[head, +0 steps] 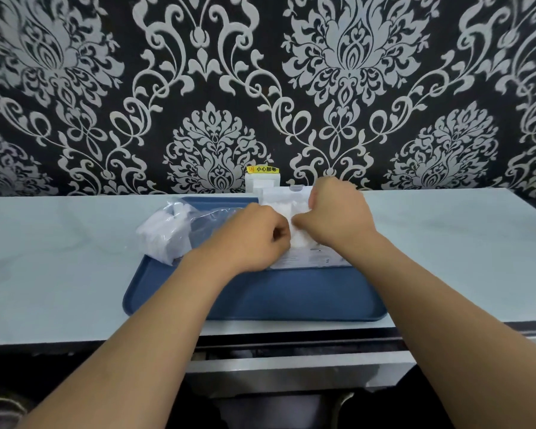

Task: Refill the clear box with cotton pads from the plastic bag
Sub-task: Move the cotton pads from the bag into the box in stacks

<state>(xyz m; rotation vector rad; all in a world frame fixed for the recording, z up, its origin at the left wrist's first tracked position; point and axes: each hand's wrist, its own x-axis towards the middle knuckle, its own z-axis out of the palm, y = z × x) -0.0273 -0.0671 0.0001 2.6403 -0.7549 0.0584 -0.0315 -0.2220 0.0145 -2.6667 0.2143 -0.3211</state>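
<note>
One clear box [304, 258] sits on the blue tray [260, 298], toward the tray's far right corner, with white cotton pads [287, 209] showing in it; they are too bunched to count. Both hands are over it. The left hand [254, 236] is curled, its fingers [280, 235] drawn together at the box's left side, seemingly pinching a pad, though the grip itself is hidden. The right hand [334, 218] is bent over the top of the box with its fingers curled downward onto the pads; whether they clamp anything I cannot tell.

One clear plastic bag [174, 230] lies crumpled on the tray's far left corner, spilling over the tray's left edge, with more white pads bundled inside. The tray rests on the pale tabletop [59, 258], near its front edge. At the tabletop's back edge, just behind the box, one white wall socket [262, 182] carries a yellow sticker [263, 169]. Behind it rises black wallpaper [260, 72] with a silver damask pattern.
</note>
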